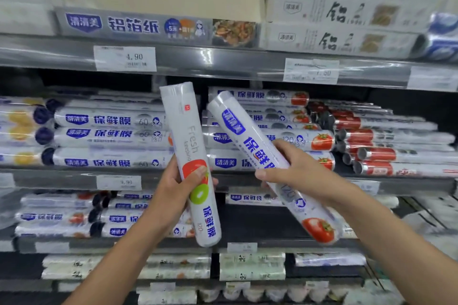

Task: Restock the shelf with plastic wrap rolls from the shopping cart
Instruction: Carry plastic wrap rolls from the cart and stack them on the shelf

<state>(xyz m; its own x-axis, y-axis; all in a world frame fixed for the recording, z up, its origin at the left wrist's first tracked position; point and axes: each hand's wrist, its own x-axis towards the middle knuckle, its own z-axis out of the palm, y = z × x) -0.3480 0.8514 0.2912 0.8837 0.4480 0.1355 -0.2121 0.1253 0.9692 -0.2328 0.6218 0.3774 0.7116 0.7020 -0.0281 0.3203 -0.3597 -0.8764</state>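
Hands: left [173, 188] grips upright roll [189, 156] | right [292, 168] grips tilted roll [267, 163] | shelf edge [173, 181] behind

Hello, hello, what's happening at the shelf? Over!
Left hand shut on Fresh roll. Right hand shut on tomato roll. Both rolls tilted in front of the shelf, not yet placed. Nothing blocking.

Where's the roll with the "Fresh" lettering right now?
In the head view, centre-left: the Fresh roll is held nearly upright in the left hand, in front of the middle shelf, beside the tomato-print roll in the right hand.
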